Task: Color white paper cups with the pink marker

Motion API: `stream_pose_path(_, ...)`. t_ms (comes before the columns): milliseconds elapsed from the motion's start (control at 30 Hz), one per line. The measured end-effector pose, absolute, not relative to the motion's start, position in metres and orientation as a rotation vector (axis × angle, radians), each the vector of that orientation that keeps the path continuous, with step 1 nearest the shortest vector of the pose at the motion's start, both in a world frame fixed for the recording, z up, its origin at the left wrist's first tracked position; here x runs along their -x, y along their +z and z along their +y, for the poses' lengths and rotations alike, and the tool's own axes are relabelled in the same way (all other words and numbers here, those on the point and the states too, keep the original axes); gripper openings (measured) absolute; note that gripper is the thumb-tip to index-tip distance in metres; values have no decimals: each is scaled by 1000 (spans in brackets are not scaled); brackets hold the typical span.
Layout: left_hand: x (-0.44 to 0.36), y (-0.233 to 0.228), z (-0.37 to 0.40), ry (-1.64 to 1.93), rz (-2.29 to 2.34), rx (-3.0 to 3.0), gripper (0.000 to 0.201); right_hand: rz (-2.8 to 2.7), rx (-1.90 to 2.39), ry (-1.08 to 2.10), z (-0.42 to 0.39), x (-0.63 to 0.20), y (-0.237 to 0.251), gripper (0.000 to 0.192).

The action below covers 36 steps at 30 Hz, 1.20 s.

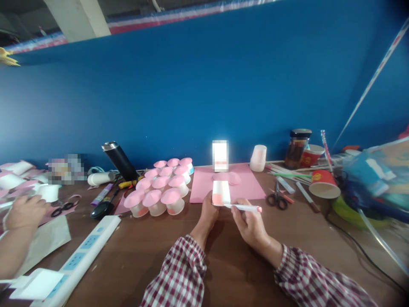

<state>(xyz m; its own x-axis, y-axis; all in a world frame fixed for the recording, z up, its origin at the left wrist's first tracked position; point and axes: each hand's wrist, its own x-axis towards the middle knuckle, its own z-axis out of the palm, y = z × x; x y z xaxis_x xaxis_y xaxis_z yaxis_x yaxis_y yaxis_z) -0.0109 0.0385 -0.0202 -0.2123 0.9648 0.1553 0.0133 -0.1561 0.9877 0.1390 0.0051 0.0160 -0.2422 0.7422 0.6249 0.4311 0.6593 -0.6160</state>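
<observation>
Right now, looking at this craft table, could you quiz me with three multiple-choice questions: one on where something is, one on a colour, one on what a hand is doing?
1. Where do the scissors lie?
A. right of the pink sheet
B. on the power strip
C. inside the red cup

2. What colour are the tops of the grouped small cups?
A. green
B. pink
C. black

3. What does the right hand hold?
A. nothing
B. a marker
C. a flask

Answers:
1 A, they rest on the bare wood beside the sheet's right edge.
2 B, every lid in the cluster is pink.
3 B, its fingers pinch the marker against the white cup in the left hand.
</observation>
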Motion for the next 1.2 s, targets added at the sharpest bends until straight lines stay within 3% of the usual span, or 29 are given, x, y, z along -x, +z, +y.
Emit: stream_pose_path(1200, 7, -12, 33, 1475, 1292, -1182, 16, -1847, 921, 352, 9, -141, 14, 16)
